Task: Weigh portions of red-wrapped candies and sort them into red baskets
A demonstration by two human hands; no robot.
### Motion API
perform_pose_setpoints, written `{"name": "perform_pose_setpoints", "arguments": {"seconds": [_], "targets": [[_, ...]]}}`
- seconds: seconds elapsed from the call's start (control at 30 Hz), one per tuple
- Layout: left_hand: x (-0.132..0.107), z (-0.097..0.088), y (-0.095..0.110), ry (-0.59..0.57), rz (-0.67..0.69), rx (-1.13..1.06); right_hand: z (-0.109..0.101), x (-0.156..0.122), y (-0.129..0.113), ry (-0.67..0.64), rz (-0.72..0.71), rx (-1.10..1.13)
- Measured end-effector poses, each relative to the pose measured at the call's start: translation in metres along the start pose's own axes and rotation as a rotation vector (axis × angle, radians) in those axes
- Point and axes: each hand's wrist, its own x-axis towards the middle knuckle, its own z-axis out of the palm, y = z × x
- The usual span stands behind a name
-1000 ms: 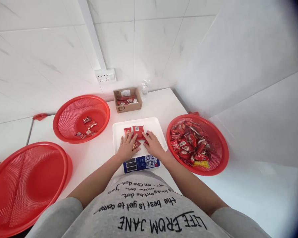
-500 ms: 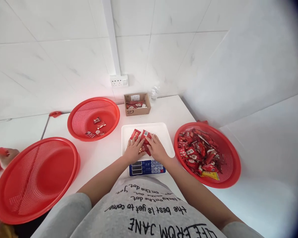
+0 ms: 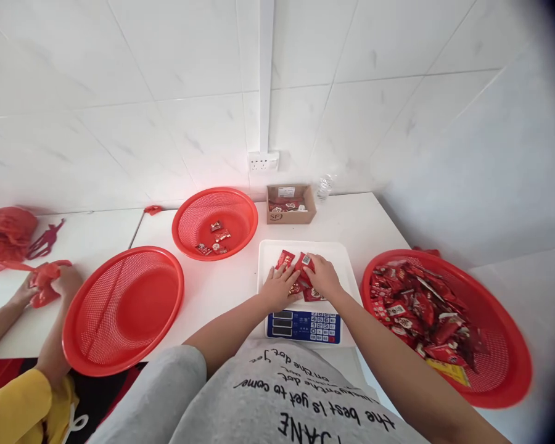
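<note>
Several small red snack packets lie on the white pan of a digital scale in front of me. My left hand rests on the packets at the left, palm down with its fingers spread. On the right side of the pan, my right hand grips a red packet with a barcode label between thumb and fingers. Other packets lie partly hidden under and between both hands. Below the pan is the blue keypad panel of the scale; its display looks dark.
A red basket heaped with packets stands at the right. At left are a red basket with a few packets and another red basket. Behind the scale sits a cardboard box. A co-worker's hands hold red plastic.
The view has swung left, bringing in more of the co-worker and red bags. My left hand stays spread on the packets; my right fingers have closed around the barcoded packet.
</note>
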Motion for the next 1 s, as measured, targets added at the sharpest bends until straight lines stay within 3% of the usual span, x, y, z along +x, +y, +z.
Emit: {"name": "perform_pose_setpoints", "arguments": {"seconds": [0.17,0.23,0.33,0.4,0.47,0.6,0.7,0.8,0.9,1.0], "targets": [[0.0,-0.001,-0.001,-0.003,0.005,-0.004,-0.008,0.008,-0.001,-0.049,0.225,0.173],[-0.001,-0.003,-0.001,-0.006,0.014,-0.001,-0.013,0.01,-0.002,-0.064,0.253,0.283],[-0.005,-0.005,-0.003,0.011,0.037,-0.025,-0.023,0.01,-0.004,0.086,0.183,0.31],[-0.009,-0.005,-0.006,0.054,0.038,-0.062,-0.027,0.007,-0.004,0.255,0.073,0.25],[-0.014,-0.005,-0.012,0.112,0.016,-0.103,-0.025,0.0,-0.002,0.327,-0.071,0.209],[-0.023,-0.009,-0.033,0.255,-0.085,-0.137,-0.001,-0.026,0.005,0.139,-0.222,0.113],[-0.036,-0.019,-0.058,0.387,-0.224,-0.095,0.012,-0.049,0.008,0.037,-0.183,0.0],[-0.057,-0.031,-0.089,0.511,-0.402,-0.013,0.013,-0.065,0.002,-0.077,-0.111,-0.083],[-0.083,-0.039,-0.117,0.562,-0.597,0.054,0.009,-0.069,-0.013,-0.131,-0.11,-0.129],[-0.106,-0.043,-0.136,0.535,-0.784,0.082,0.012,-0.063,-0.028,-0.154,-0.18,-0.153]]}}
